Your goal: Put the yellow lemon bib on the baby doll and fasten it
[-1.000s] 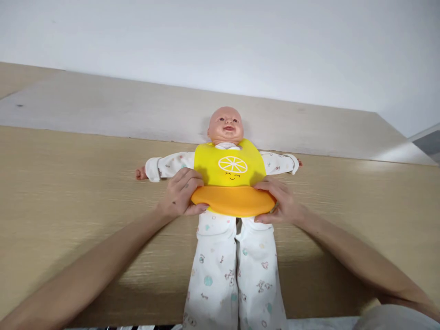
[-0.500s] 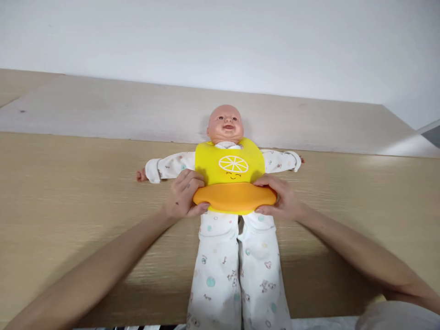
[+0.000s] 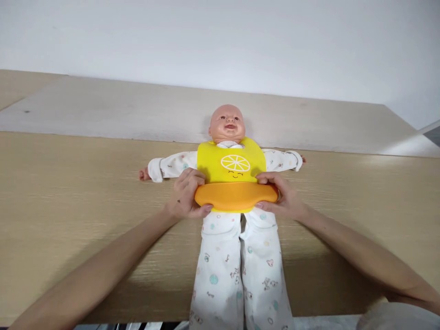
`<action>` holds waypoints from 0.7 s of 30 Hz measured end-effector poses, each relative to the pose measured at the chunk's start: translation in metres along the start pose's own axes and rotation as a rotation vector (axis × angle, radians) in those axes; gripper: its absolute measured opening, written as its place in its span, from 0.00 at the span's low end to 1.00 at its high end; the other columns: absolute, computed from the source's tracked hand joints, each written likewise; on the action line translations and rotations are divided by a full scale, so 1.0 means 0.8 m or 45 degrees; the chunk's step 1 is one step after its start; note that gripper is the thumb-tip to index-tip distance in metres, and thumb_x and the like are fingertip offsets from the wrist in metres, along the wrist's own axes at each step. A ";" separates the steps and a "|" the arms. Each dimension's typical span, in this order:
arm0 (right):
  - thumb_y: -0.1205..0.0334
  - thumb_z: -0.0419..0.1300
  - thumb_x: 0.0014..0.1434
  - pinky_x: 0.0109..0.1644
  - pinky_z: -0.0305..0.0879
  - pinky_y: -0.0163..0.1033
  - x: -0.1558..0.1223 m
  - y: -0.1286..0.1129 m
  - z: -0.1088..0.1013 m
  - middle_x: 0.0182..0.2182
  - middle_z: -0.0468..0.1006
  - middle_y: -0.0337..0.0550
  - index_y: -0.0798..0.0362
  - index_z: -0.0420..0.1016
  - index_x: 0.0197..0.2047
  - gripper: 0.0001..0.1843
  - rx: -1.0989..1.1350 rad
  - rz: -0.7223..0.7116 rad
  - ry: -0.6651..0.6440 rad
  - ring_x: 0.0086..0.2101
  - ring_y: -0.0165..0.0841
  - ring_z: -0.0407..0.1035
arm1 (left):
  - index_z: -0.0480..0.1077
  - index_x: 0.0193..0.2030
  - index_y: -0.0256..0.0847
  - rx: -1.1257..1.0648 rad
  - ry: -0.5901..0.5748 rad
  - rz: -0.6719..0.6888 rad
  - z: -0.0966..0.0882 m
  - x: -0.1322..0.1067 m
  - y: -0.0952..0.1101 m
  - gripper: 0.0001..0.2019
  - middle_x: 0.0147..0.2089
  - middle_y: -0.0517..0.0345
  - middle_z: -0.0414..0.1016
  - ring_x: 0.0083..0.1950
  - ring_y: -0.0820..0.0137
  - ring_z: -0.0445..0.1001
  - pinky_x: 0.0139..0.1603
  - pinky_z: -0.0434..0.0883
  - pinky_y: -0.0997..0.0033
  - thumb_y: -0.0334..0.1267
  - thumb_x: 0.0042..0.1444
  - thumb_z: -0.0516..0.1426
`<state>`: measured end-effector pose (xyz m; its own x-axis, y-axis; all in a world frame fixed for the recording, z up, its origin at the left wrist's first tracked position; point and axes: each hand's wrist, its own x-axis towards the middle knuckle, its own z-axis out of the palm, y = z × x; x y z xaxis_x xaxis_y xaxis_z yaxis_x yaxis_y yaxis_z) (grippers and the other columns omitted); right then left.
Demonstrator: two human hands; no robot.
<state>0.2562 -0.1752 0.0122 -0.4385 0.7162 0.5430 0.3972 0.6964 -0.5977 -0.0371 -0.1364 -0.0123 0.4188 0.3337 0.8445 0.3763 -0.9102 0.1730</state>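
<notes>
A baby doll (image 3: pixel 227 124) in a white printed outfit lies on its back, arms spread wide. Over its chest is a yellow bib (image 3: pixel 213 158) with a white citrus slice and a small smiling face printed on it. The bib's orange pocket (image 3: pixel 237 196) runs across the doll's belly. My left hand (image 3: pixel 188 195) pinches the pocket's left end, thumb at the lower edge and fingers above. At the right end, my right hand (image 3: pixel 280 196) grips the pocket in the same way. The legs in white trousers (image 3: pixel 223 270) stretch toward me.
The doll rests on a light wooden tabletop (image 3: pixel 85 192). Behind its head runs a paler board strip (image 3: pixel 137 105), and a white wall (image 3: pixel 220 46) rises beyond. The table's near edge crosses the bottom of the view.
Almost nothing differs: both hands keep their hold on the bib pocket. The doll, bib and hands appear slightly further right in view, along with the table marks.
</notes>
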 end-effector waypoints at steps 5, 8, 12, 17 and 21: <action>0.37 0.62 0.55 0.42 0.66 0.35 -0.001 0.001 -0.005 0.39 0.69 0.43 0.50 0.61 0.58 0.36 -0.043 -0.095 -0.024 0.39 0.30 0.66 | 0.57 0.40 0.43 -0.102 -0.003 -0.030 0.000 0.004 0.001 0.22 0.33 0.55 0.66 0.31 0.65 0.66 0.33 0.65 0.61 0.62 0.56 0.52; 0.36 0.61 0.55 0.43 0.65 0.36 0.002 0.001 -0.005 0.39 0.67 0.43 0.50 0.60 0.59 0.37 -0.031 -0.121 -0.035 0.39 0.30 0.65 | 0.57 0.40 0.44 -0.116 0.006 -0.027 0.000 0.005 0.002 0.25 0.33 0.56 0.66 0.31 0.66 0.66 0.32 0.64 0.62 0.64 0.53 0.54; 0.36 0.60 0.56 0.42 0.64 0.37 0.003 0.003 -0.003 0.39 0.67 0.43 0.51 0.59 0.59 0.37 -0.062 -0.156 -0.026 0.39 0.30 0.64 | 0.56 0.38 0.44 -0.059 -0.002 -0.023 0.000 0.003 0.001 0.27 0.32 0.57 0.66 0.30 0.67 0.66 0.32 0.65 0.61 0.67 0.50 0.53; 0.39 0.60 0.58 0.43 0.65 0.37 0.002 -0.001 -0.004 0.40 0.68 0.45 0.52 0.58 0.59 0.35 -0.129 -0.202 0.002 0.40 0.32 0.66 | 0.55 0.35 0.44 0.086 -0.024 0.021 -0.004 0.005 0.003 0.25 0.30 0.56 0.68 0.28 0.67 0.67 0.30 0.65 0.61 0.66 0.54 0.51; 0.45 0.62 0.59 0.44 0.67 0.36 0.001 -0.009 -0.003 0.40 0.70 0.46 0.53 0.60 0.57 0.30 -0.216 -0.172 0.052 0.41 0.31 0.68 | 0.56 0.36 0.44 0.154 -0.009 0.087 -0.008 0.011 0.006 0.20 0.32 0.56 0.68 0.29 0.66 0.68 0.30 0.65 0.62 0.59 0.56 0.54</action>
<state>0.2548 -0.1795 0.0184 -0.4655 0.6144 0.6370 0.4684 0.7817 -0.4117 -0.0366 -0.1396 -0.0011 0.4528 0.2741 0.8484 0.4432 -0.8949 0.0526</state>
